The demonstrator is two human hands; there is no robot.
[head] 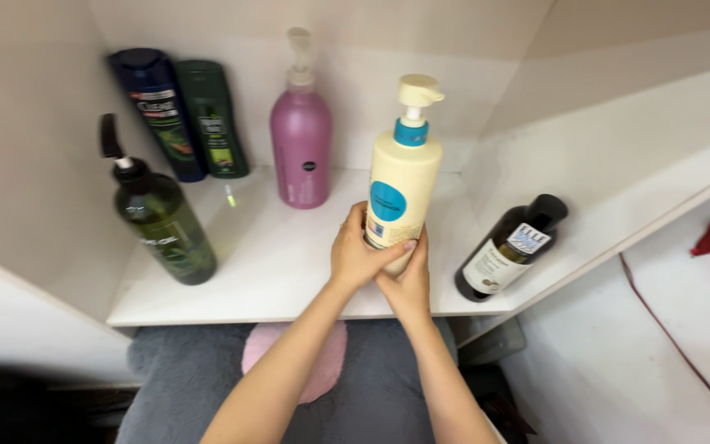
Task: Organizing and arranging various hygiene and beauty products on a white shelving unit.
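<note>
Cream pump bottle (403,177) with a blue collar stands upright near the front of the white shelf (265,271), left hand (361,255) and right hand (408,284) both clamped round its base, apparently steadying it, other bottles well apart along the walls.

My hands wrap a cream pump bottle (403,177) with a blue collar and round blue label; beside it a pink pump bottle (301,148), dark green bottle (164,226), navy bottle (158,111), white shelf (265,263), grey rug (207,378)
</note>
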